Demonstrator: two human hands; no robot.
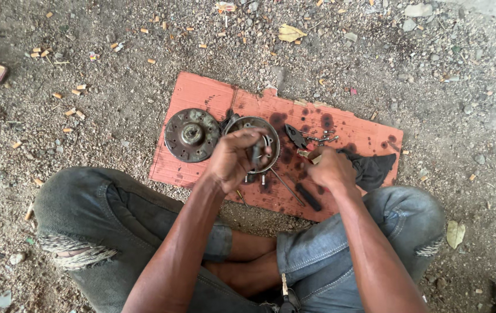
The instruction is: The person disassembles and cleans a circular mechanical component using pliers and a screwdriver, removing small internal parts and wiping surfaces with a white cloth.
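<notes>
Left hand (233, 157): fingers curled around a dark upright tool, directly over the round metal housing (255, 145) on the orange cardboard sheet (201, 95). Right hand (330, 168): closed on a small pale piece, to the housing's right, near the black cloth (375, 167). Left hand nearer. Separate round disc (192, 134): left of housing, just beside it

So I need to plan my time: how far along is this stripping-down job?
Partly through, it seems. Done: a round metal disc lies apart on the red cardboard. In hand: the left hand grips the ring-shaped part; the right hand holds a small piece. Left: loose bolts and black rag lie unused.
</notes>
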